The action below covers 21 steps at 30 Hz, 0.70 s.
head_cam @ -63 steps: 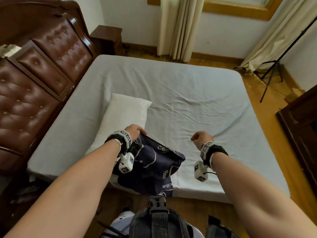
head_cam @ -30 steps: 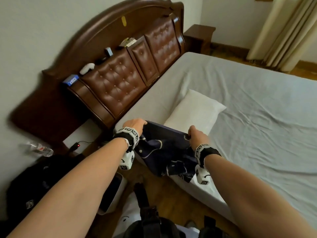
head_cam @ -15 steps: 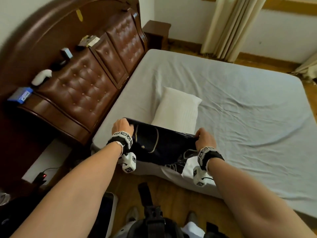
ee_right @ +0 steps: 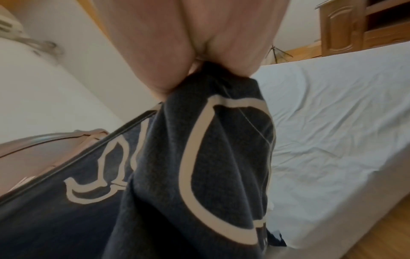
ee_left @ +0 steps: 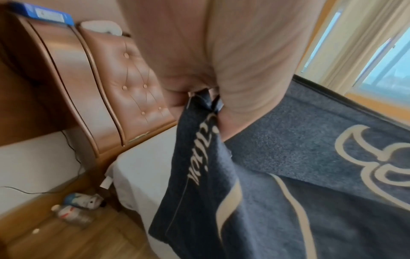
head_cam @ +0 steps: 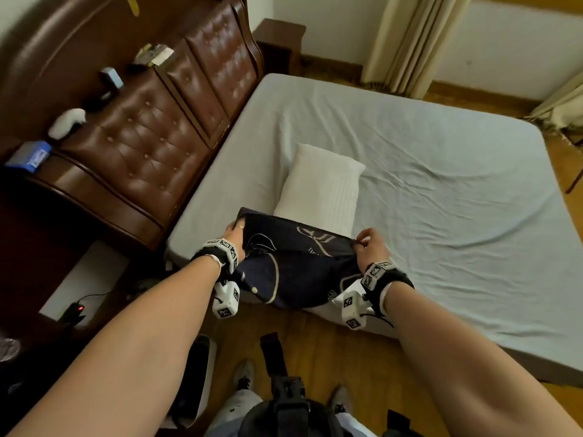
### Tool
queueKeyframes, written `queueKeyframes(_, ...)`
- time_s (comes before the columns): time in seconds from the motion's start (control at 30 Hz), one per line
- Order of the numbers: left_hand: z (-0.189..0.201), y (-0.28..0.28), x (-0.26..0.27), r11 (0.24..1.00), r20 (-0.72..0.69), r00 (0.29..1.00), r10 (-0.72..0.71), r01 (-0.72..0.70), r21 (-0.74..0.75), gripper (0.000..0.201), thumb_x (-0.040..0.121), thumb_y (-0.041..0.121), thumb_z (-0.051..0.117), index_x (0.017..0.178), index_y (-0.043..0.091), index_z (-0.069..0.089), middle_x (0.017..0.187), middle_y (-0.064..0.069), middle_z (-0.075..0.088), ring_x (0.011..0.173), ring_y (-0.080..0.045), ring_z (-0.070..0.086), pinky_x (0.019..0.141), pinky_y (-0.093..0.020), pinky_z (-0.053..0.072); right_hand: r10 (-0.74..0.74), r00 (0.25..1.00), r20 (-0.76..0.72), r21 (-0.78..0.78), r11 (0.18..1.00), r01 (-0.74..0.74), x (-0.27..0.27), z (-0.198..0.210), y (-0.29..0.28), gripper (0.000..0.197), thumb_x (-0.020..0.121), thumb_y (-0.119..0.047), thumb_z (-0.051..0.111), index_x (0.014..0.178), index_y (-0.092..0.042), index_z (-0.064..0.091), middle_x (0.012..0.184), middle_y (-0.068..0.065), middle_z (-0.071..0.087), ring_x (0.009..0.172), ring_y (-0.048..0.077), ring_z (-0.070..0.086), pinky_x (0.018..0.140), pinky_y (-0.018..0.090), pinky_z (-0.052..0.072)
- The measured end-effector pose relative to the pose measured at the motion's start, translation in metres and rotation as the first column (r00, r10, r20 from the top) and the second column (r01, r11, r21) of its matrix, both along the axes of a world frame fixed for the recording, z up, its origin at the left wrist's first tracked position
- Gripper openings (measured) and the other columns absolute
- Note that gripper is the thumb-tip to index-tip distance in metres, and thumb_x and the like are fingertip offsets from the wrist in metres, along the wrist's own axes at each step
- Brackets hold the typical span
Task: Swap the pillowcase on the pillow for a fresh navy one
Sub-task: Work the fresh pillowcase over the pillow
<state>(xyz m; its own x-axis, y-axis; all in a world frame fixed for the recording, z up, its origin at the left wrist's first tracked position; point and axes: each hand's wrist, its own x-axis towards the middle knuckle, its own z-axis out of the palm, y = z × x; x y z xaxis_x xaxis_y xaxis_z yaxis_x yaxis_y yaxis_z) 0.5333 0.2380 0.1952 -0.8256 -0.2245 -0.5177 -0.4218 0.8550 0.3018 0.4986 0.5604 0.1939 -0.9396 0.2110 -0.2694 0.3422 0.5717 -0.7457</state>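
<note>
My left hand and right hand each pinch a top corner of the navy pillowcase, stretched over the bed's near edge before the white pillow. It's soft, limp cloth; I'd grip its hem.

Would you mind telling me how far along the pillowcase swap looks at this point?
Done: the pillow lies on the bed in plain white, no navy on it yet. In hand: the left hand and right hand each pinch a top corner of the navy pillowcase, stretched between them. Left: slipping it over the pillow.
</note>
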Motion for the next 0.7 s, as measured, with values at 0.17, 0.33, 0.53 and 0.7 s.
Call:
queueKeyframes(0.17,-0.003,0.039,0.050,0.995,0.106,0.994,-0.040,0.049,-0.089,0.076,0.088,0.016,0.063,0.151,0.014,0.018,0.152,-0.017,0.016,0.134,-0.040,0.038,0.113,-0.041,0.029,0.309,0.910,0.276,0.246,0.893,-0.377,0.019,-0.008,0.055,0.039,0.077,0.004,0.043,0.073,-0.021,0.073,0.087,0.000,0.068,0.075,0.022,0.063,0.064,0.025,0.047)
queueKeyframes(0.33,-0.017,0.078,0.092,0.978,0.271,0.962,-0.044,0.097,-0.185,0.059,0.088,0.011,0.062,0.142,0.007,0.038,0.139,-0.015,0.047,0.124,-0.031,0.051,0.102,-0.035,0.041,0.453,0.758,0.470,0.295,0.728,-0.618,0.061,-0.047,0.089,0.029,0.094,-0.015,0.044,0.109,-0.022,0.068,0.096,0.005,0.069,0.077,0.025,0.063,0.070,0.031,0.050)
queueKeyframes(0.53,-0.112,0.066,0.094,0.988,0.458,0.885,-0.081,0.134,-0.083,0.079,0.067,0.063,0.055,0.131,0.017,0.054,0.121,-0.004,0.066,0.106,-0.025,0.066,0.091,-0.040,0.053,0.400,0.617,0.677,0.193,0.713,-0.674,0.086,-0.082,0.109,0.026,0.081,-0.035,0.058,0.096,-0.016,0.067,0.086,0.003,0.067,0.077,0.025,0.065,0.075,0.033,0.054)
queueKeyframes(0.7,-0.088,0.080,0.083,0.982,0.479,0.865,-0.149,0.187,-0.033,0.063,0.085,0.040,0.065,0.139,0.010,0.047,0.134,-0.011,0.058,0.119,-0.027,0.060,0.099,-0.035,0.048,0.285,0.600,0.748,0.164,0.796,-0.582,0.085,-0.112,0.103,0.030,0.069,-0.040,0.059,0.089,-0.018,0.067,0.087,0.006,0.070,0.076,0.026,0.067,0.079,0.037,0.057)
